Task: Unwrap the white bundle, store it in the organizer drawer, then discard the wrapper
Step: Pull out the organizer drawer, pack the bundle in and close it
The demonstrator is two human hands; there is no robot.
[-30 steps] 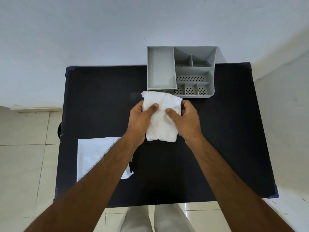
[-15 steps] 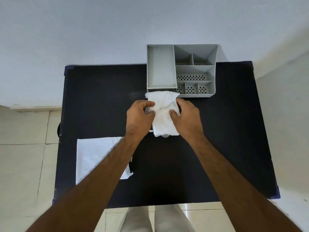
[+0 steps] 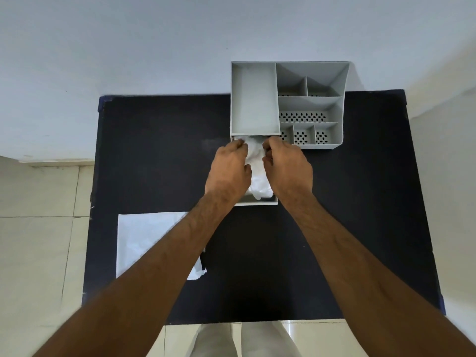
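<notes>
The white bundle [image 3: 257, 173], a soft crumpled cloth, lies in the pulled-out drawer [image 3: 260, 201] of the grey organizer [image 3: 309, 104]. My left hand [image 3: 229, 171] grips its left side and my right hand [image 3: 287, 168] grips its right side, both pressing it down into the drawer. Most of the bundle is hidden between my hands. The flat white wrapper [image 3: 146, 240] lies on the black table [image 3: 360, 202] at the near left, partly under my left forearm.
The organizer stands at the table's far edge against a pale wall [image 3: 154, 47], with several open compartments on top. Tiled floor [image 3: 36, 228] shows to the left and below the table's near edge.
Both hands moved forward and down with the bundle, from above the table into the open drawer. The bundle is now more squeezed and narrower between my hands.
</notes>
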